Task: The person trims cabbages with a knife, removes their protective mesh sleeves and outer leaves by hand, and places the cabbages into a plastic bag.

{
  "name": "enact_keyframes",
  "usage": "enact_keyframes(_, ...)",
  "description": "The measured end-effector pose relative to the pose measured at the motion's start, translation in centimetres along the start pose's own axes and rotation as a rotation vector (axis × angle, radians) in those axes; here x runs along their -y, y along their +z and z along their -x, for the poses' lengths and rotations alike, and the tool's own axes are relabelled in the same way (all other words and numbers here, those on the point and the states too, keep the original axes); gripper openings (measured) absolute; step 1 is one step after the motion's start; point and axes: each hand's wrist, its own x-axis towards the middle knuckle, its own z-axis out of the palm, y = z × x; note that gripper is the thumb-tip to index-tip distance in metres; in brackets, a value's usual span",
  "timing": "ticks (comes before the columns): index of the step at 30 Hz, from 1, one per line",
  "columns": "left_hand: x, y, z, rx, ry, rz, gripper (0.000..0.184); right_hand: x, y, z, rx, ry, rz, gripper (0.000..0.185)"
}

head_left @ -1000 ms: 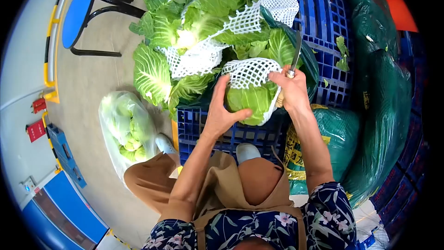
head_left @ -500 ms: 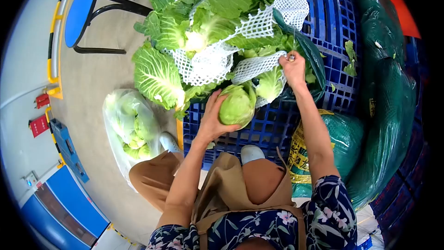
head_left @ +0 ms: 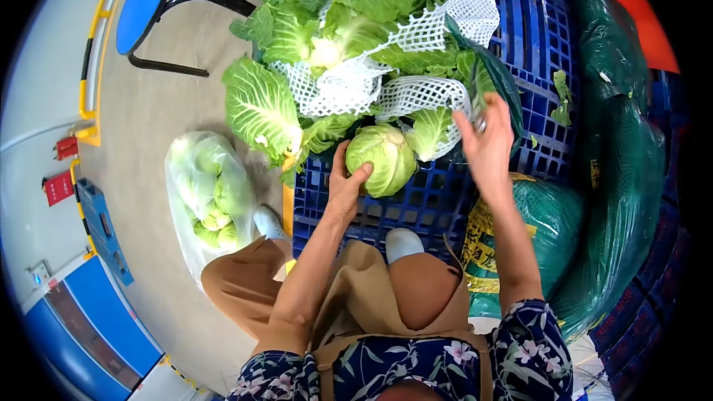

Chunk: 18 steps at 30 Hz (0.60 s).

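A round pale-green cabbage (head_left: 382,161) sits in my left hand (head_left: 347,184), its thumb on the near side and the other fingers hidden behind. My right hand (head_left: 490,142) is just right of a white foam net sleeve (head_left: 425,96), thumb and fingers apart and slightly blurred. A small shiny spot shows at its fingers; I cannot tell if it is a ring. Beneath the sleeve's edge lies a loose cabbage leaf (head_left: 429,134). Beyond my hands is a heap of large outer leaves (head_left: 261,108) mixed with more foam netting (head_left: 338,90).
Blue plastic pallets (head_left: 527,26) lie under the heap. Filled green bags (head_left: 620,178) line the right, with another green bag (head_left: 553,226) by my right arm. On the floor at left are a clear bag of cabbages (head_left: 210,193) and a blue stool (head_left: 146,4).
My right hand has let go of the foam sleeve and moved down and right, its fingers spreading. The cabbage in my left hand has turned and shifted slightly right.
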Motion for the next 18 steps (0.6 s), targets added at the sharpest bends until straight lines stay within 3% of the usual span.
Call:
enact_keyframes(1, -0.7, 1.2, 0.5, -0.008, -0.023, 0.031, 0.087, 1.2, -0.7, 1.3, -0.061, -0.164, 0.094, 0.025)
enact_keyframes(3, -0.6, 1.7, 0.1, -0.019, -0.013, -0.004, 0.089, 2.6, -1.1, 3.9, 0.231, 0.048, 0.015, 0.022)
enact_keyframes(4, -0.6, 2.0, -0.2, -0.025, -0.006, -0.021, 0.090, 2.4, -0.1, 4.6, 0.288, -0.004, -0.063, 0.019)
enact_keyframes(6, -0.3, 2.2, -0.5, -0.014, 0.026, -0.062, 0.091, 0.4, 2.1, 4.7, 0.639, 0.026, 0.010, 0.016)
enact_keyframes(12, 2.0, 2.5, -1.4, -0.022, 0.213, -0.365, 0.105, -1.3, 5.2, 5.2, 0.778, -0.043, 0.084, 0.012)
enact_keyframes(18, 1.8, 3.4, -2.0, -0.107, 0.219, -0.563, 0.109, -2.3, 6.2, 5.0, 0.763, 0.094, 0.168, 0.013)
